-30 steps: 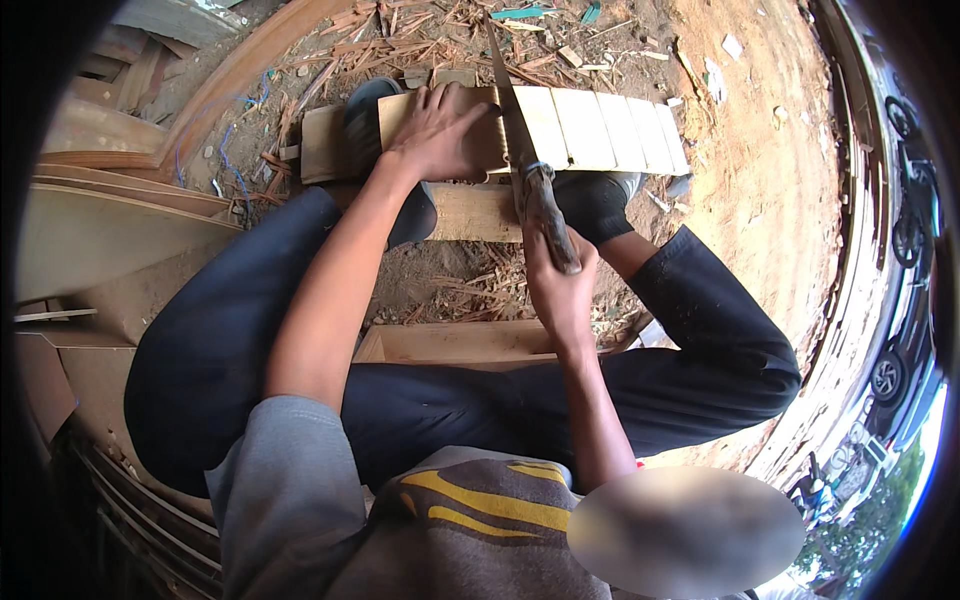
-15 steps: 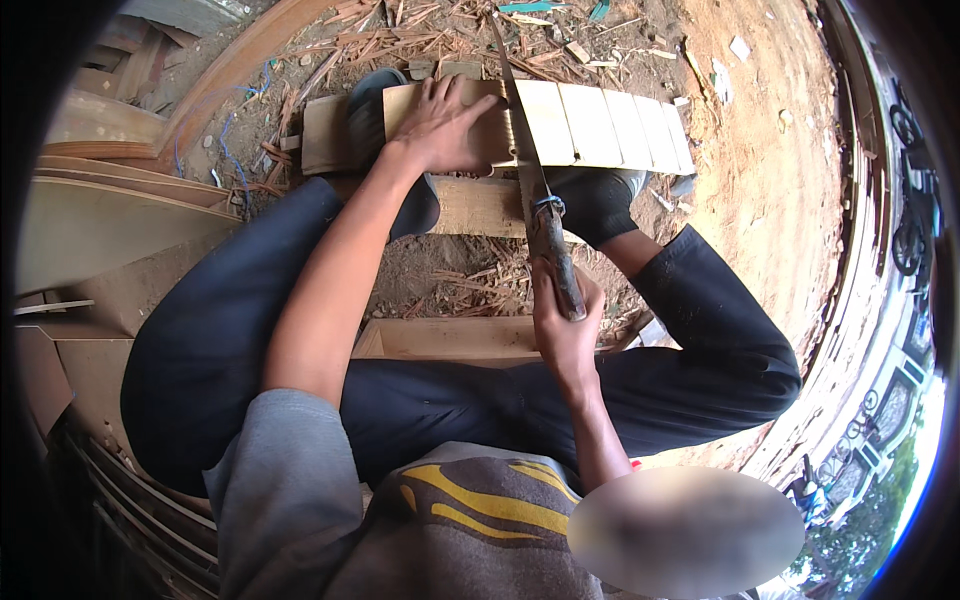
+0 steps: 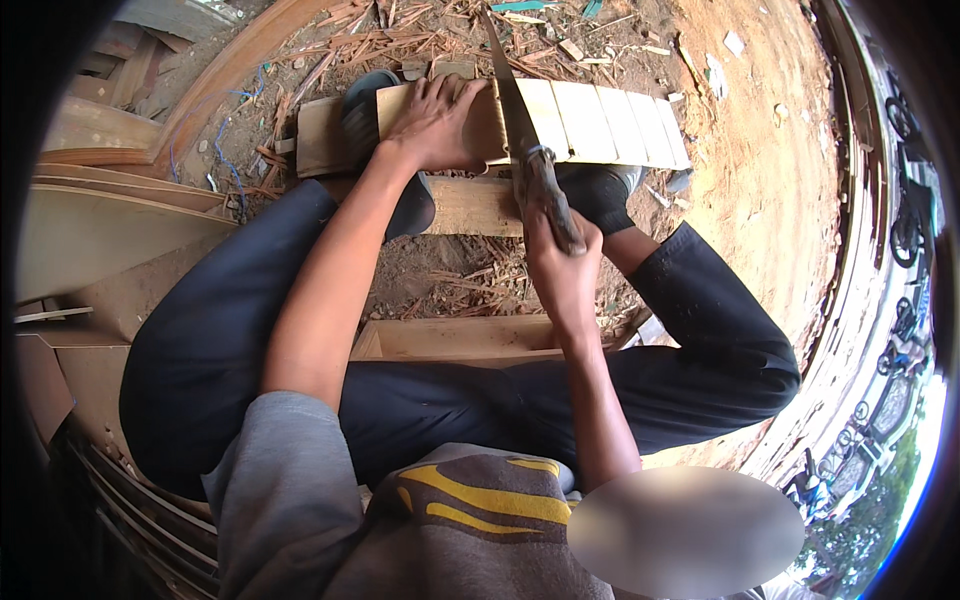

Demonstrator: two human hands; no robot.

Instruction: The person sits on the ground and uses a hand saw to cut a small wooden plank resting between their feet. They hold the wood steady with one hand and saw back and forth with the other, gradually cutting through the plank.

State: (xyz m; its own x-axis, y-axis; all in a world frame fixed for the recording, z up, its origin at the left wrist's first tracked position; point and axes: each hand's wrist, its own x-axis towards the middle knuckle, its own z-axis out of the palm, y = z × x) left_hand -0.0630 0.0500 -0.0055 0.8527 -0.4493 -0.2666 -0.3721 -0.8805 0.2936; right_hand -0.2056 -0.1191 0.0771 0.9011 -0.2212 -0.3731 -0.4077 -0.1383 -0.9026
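Note:
A pale wooden plank (image 3: pixel 597 122) lies crosswise in front of me, with several lines across its right part. My left hand (image 3: pixel 437 130) presses on it left of the saw, fingers bent over its far edge. The dark, rough handle of a handsaw (image 3: pixel 516 112) is wrapped in my right hand (image 3: pixel 562 262), its fingers closed. The blade crosses the plank just right of my left hand, its tip pointing away from me. Whether its teeth sit inside a cut is hard to see. Beneath the plank on the near side is a thicker wooden beam (image 3: pixel 475 207).
My left foot (image 3: pixel 362 115) rests on the plank's left part; my right foot (image 3: pixel 597 195) is by its near edge. A wooden frame (image 3: pixel 460 338) lies nearer me. Wood scraps (image 3: pixel 420 45) litter the ground beyond, and boards (image 3: pixel 110 235) are stacked at the left.
My right hand has pushed the saw away from me, so the handle now reaches the plank's near edge. My left hand and the plank have shifted slightly left.

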